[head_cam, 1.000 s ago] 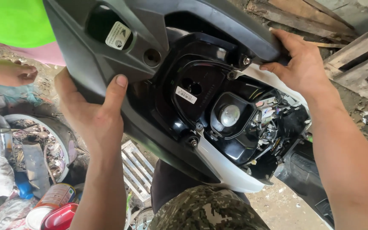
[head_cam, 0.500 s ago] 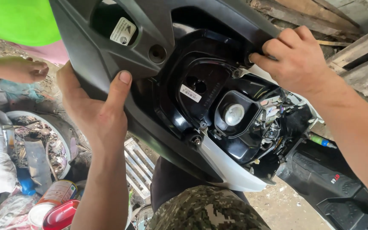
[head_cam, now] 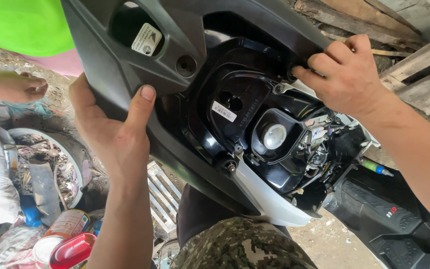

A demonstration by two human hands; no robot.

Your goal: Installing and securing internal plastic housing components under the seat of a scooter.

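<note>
Hands grip the scooter panel [head_cam: 125, 65]: left [head_cam: 118, 134] clasps its edge, right [head_cam: 347, 74] fingertips hidden behind it.

Red tin [head_cam: 70, 250], wooden pallet [head_cam: 421, 69], screwdriver [head_cam: 376, 168]

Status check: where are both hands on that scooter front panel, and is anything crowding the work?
Left hand grips the dark front panel edge. Right hand fingertips at the headlight housing top mount. Another person's hand at left, clear of the panel.

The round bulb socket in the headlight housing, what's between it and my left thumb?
In the head view, the black housing's raised cover with a white sticker lies between socket and thumb.
</note>
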